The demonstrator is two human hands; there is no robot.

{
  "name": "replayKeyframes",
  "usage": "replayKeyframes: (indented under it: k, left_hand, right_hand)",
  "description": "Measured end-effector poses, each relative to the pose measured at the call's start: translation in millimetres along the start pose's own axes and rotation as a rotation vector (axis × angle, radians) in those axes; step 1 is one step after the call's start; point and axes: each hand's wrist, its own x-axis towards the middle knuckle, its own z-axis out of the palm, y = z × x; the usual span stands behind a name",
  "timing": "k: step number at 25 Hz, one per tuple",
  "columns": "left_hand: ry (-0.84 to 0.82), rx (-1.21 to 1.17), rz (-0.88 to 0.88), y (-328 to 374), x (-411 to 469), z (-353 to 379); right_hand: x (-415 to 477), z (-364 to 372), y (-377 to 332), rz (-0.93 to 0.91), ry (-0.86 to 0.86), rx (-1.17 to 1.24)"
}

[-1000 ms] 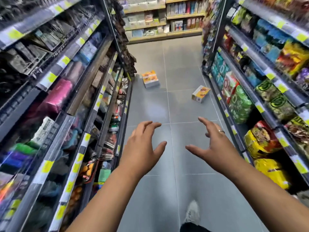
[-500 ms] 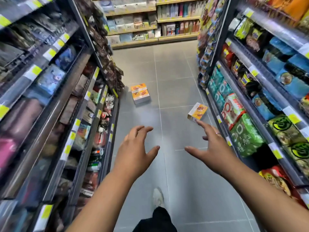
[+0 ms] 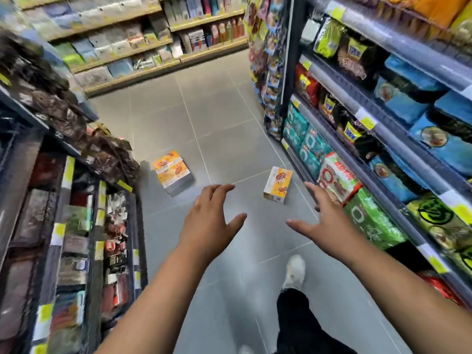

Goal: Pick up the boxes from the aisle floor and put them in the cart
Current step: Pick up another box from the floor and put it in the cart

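Observation:
Two orange-and-white boxes lie on the grey tiled aisle floor. The larger box (image 3: 171, 171) lies to the left, close to the left shelving. The smaller box (image 3: 278, 184) lies to the right, near the foot of the right shelving. My left hand (image 3: 210, 221) is stretched out in front of me, fingers spread, holding nothing, above the floor between the two boxes. My right hand (image 3: 323, 222) is also held out with spread fingers and is empty, just below and right of the smaller box. No cart is in view.
Stocked shelving (image 3: 76, 226) lines the left side and snack shelves (image 3: 383, 149) line the right, leaving a narrow aisle. Another shelf row (image 3: 143, 52) crosses the far end. My white shoe (image 3: 295, 270) and dark trouser leg show below the hands.
I have walked forward down the aisle, so both boxes now appear much closer. Both hands stay outstretched and empty, and my right foot has stepped forward.

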Motion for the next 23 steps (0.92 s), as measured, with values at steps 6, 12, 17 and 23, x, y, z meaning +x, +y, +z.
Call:
replayKeyframes:
  k: [6, 12, 17, 23]
  left_hand:
    - [-0.004, -0.019, -0.065, -4.6, 163.1, 26.4]
    - [-0.047, -0.041, -0.109, -25.1, 295.9, 55.1]
    - [-0.121, -0.014, -0.079, -64.6, 401.6, 95.2]
    - [-0.221, -0.106, -0.119, -94.3, 485.1, 196.1]
  right_hand:
    - [172.0, -41.2, 8.6, 0.021, -0.036, -0.096]
    - [317.9, -44.3, 14.3, 0.058, -0.125, -0.16]
    - [421.9, -13.8, 37.6, 0.148, -0.12, -0.217]
    - [539.7, 36.1, 114.9, 0.267, -0.179, -0.29]
